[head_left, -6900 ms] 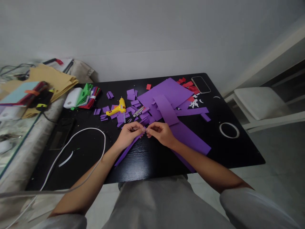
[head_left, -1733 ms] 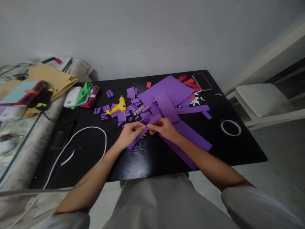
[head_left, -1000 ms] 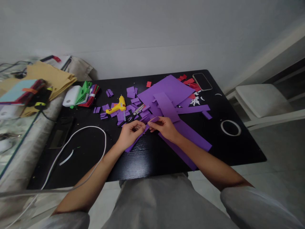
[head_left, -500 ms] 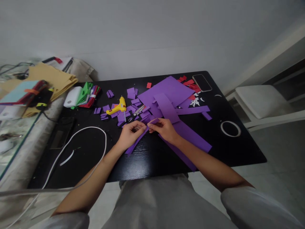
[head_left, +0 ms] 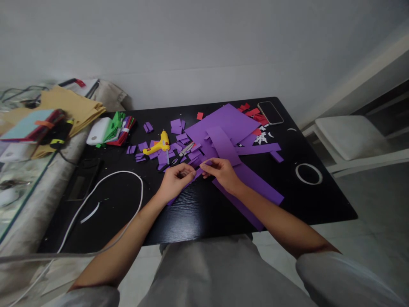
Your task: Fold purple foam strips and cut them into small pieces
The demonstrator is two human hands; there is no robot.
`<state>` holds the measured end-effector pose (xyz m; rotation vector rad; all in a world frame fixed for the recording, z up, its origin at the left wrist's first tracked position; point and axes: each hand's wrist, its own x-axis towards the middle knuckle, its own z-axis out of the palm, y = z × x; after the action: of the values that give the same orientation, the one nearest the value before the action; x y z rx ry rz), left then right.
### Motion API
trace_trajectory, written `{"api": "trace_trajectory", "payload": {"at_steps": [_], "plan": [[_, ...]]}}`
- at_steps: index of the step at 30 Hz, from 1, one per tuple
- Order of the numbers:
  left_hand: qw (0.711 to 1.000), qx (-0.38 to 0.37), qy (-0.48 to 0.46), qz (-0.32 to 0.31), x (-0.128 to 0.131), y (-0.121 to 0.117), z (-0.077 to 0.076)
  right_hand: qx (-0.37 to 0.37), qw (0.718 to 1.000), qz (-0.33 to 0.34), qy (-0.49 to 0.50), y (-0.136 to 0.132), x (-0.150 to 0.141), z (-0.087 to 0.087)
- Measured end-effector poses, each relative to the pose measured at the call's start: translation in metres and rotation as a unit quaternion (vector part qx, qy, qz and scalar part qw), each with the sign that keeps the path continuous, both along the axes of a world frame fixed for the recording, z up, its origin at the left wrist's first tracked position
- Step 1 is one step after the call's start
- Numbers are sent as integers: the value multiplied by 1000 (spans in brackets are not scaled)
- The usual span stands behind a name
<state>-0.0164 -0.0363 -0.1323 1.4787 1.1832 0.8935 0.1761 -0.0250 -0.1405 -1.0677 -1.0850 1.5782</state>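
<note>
Between my two hands runs a narrow purple paper strip (head_left: pixel 197 173), its lower end slanting down beneath my left palm. My left hand (head_left: pixel 177 179) pinches it with thumb and forefinger. A short way to the right, my right hand (head_left: pixel 221 172) is closed on the strip's upper end. Just behind the hands lie scissors (head_left: pixel 186 149) among small cut purple pieces (head_left: pixel 162 158). Large purple sheets (head_left: pixel 229 121) and a wide purple strip (head_left: pixel 221 143) overlap beyond and beside my right hand.
A yellow glue gun (head_left: pixel 157 145) rests on the black table (head_left: pixel 191 217). Red scraps (head_left: pixel 254 112), a phone (head_left: pixel 270 112) and a roll of tape (head_left: pixel 309 173) are on the right. A white cable (head_left: pixel 140 192) loops by my left forearm. Bundled coloured paper (head_left: pixel 119 130) sits back left.
My fingertips have drawn slightly apart, with the right hand a little further right, and more of the strip shows between them. Other things have stayed put.
</note>
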Motion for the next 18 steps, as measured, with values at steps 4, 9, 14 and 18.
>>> {"api": "trace_trajectory", "payload": {"at_steps": [4, 9, 14, 18], "plan": [[1000, 5, 0, -1, 0, 1, -1, 8, 1000, 10, -10, -2, -2, -3], [1000, 9, -13, -13, 0, 1, -4, 16, 1000, 20, -16, -3, -4, -5], [998, -45, -43, -20, -1, 3, -3, 11, 1000, -11, -9, 1, -1, -3], [991, -115, -64, -36, -2, 5, -2, -2, 998, -55, 9, 8, 5, -3]]}}
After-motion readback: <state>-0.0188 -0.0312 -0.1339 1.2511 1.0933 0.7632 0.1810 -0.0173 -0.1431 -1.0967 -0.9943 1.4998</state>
